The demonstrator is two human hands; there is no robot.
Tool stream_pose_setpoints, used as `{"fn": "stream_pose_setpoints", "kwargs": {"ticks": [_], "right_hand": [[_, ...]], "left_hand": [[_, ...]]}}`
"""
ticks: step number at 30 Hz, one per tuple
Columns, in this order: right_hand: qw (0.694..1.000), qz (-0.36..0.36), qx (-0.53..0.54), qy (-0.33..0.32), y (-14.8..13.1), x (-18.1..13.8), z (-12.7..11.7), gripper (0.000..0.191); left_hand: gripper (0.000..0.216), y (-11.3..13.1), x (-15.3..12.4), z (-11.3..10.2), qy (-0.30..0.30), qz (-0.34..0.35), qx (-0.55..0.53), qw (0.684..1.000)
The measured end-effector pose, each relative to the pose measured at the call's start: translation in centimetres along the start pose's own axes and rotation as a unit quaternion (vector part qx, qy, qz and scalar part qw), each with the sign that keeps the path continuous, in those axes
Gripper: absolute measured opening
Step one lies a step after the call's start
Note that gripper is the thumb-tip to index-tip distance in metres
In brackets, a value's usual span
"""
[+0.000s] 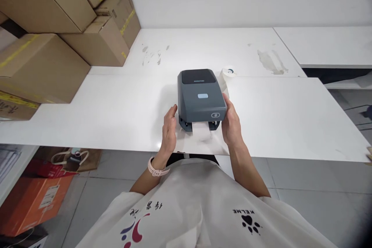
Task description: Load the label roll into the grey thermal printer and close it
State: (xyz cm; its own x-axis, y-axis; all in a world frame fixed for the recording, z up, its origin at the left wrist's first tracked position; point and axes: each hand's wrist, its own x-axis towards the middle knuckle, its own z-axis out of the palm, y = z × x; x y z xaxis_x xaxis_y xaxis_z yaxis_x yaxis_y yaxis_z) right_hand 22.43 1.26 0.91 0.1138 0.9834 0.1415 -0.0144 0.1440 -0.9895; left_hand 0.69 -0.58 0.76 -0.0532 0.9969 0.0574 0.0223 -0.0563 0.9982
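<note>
2 bare hands flank a grey printer (201,102), which sits near the front edge of a white table (276,116). The left hand (168,131) has its fingers extended, released, just beside the casing; the right hand (232,124) rests its fingers against the opposite side, though whether they grip cannot be told. Both forearms reach forward, a pink band (157,171) circling the left wrist. Lettering on the printer's dark panel is too small to read; "KELME" shows upside down on the pale shirt (188,197). A paper strip (201,130) hangs below the rounded casing's front edge, a roll (229,72) lies behind, and yellow-taped cardboard boxes (37,66) stand leftward.
</note>
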Motion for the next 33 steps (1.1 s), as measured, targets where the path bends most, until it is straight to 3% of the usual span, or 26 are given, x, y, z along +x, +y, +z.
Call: {"fn": "stream_pose_setpoints", "kwargs": {"ticks": [5,7,11,15,18,19,21,24,26,27,30,31,33], "right_hand": [[0.995,-0.081,-0.061,0.022,-2.4,2.5,0.2,0.068],[0.99,-0.101,-0.095,0.031,-3.4,4.7,0.3,0.066],[0.971,-0.152,-0.179,0.045,-4.4,9.2,0.3,0.068],[0.949,-0.218,-0.221,0.055,-4.9,11.6,0.6,0.07],[0.916,-0.276,-0.284,0.063,-5.1,11.5,1.5,0.051],[0.906,-0.282,-0.313,0.035,-5.2,11.4,1.9,0.044],[0.876,-0.255,-0.402,-0.08,-5.1,11.2,2.9,0.04],[0.765,-0.148,-0.56,-0.28,-4.7,11.4,4.5,0.043],[0.703,-0.102,-0.61,-0.353,-4.5,11.8,5.3,0.04],[0.688,-0.092,-0.615,-0.376,-4.5,12.0,5.6,0.037],[0.663,-0.082,-0.605,-0.434,-5.0,12.7,5.8,0.033],[0.666,-0.083,-0.583,-0.458,-5.3,13.0,5.4,0.035],[0.703,-0.089,-0.488,-0.51,-6.0,13.4,3.6,0.04]], "left_hand": [[0.056,0.6,4.7,0.2,0.05,0.032,0.004,0.998],[0.059,0.5,7.3,0.5,0.025,0.009,0.025,0.999],[0.087,-0.4,11.2,1.5,-0.044,-0.027,0.015,0.999],[0.095,-1.5,12.1,2.4,-0.089,-0.018,-0.03,0.995],[0.098,-1.7,12.0,2.5,-0.084,-0.026,-0.027,0.996],[0.099,-1.8,12.0,2.5,-0.08,-0.028,-0.021,0.996],[0.103,-1.8,12.2,2.4,-0.074,-0.022,-0.014,0.997],[0.11,-2.1,12.6,2.2,-0.075,-0.006,-0.027,0.997],[0.113,-2.3,12.9,2.0,-0.079,-0.007,-0.038,0.996],[0.114,-2.5,13.0,1.9,-0.08,-0.009,-0.041,0.996],[0.116,-2.8,13.1,1.7,-0.082,-0.002,-0.039,0.996],[0.116,-2.8,13.1,1.7,-0.084,0.001,-0.04,0.996],[0.116,-2.9,13.1,1.7,-0.083,-0.001,-0.045,0.996]]}}
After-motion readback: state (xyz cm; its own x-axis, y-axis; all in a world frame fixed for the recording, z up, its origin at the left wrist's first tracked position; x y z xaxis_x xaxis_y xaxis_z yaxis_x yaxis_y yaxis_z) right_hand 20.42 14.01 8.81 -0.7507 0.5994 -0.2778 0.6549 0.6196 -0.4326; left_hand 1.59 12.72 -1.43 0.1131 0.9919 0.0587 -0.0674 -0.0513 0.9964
